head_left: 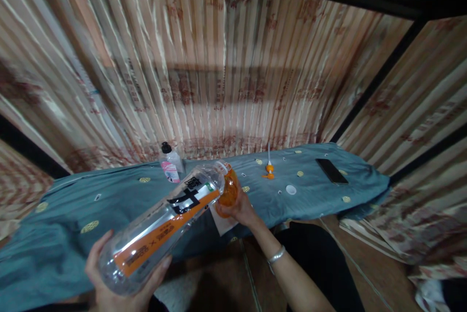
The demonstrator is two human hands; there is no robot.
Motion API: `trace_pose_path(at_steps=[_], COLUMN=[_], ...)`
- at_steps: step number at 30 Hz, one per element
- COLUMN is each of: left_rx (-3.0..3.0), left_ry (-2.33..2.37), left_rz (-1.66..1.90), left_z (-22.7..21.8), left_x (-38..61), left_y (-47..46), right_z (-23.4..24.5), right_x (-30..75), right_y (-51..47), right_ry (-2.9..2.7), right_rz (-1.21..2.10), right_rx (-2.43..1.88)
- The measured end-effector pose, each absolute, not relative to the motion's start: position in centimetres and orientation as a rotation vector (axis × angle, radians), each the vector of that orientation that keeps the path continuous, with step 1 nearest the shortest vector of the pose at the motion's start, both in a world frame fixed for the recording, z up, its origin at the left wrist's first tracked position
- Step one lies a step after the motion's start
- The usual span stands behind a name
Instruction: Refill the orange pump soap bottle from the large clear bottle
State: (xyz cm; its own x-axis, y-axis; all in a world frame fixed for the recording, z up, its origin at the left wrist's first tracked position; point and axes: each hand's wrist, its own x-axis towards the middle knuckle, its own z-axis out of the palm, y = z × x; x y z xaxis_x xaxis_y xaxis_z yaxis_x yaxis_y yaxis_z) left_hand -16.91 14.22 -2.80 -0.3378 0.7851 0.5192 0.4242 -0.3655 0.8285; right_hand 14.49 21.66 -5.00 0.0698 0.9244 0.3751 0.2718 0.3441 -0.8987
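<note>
My left hand [109,287] cups the base of a large clear plastic bottle [164,224] with an orange and black label, tilted so its neck points away and to the right. My right hand [241,207] grips a small orange translucent container [229,190] that touches the big bottle's mouth. Both are held over the near edge of a surface covered with a blue-grey cloth [109,195]. A silver bracelet [276,255] is on my right wrist.
On the cloth stand a small clear bottle with a black cap and pink label [170,164], a small orange-and-white object [269,168], a white round cap [291,189] and a dark phone [332,171]. Striped curtains hang behind. A white sheet [224,222] lies under my right hand.
</note>
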Motion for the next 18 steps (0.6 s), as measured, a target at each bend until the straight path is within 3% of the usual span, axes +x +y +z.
trace_pose_path(at_steps=[18], left_rx=[1.531], left_ry=[1.531], left_rz=[1.811], left_z=[-3.15], left_x=[-17.13], left_y=[14.75], right_z=[-5.37], right_x=[14.38], right_y=[21.78], right_ry=[-1.327], right_rz=[0.835], right_rx=[-1.160])
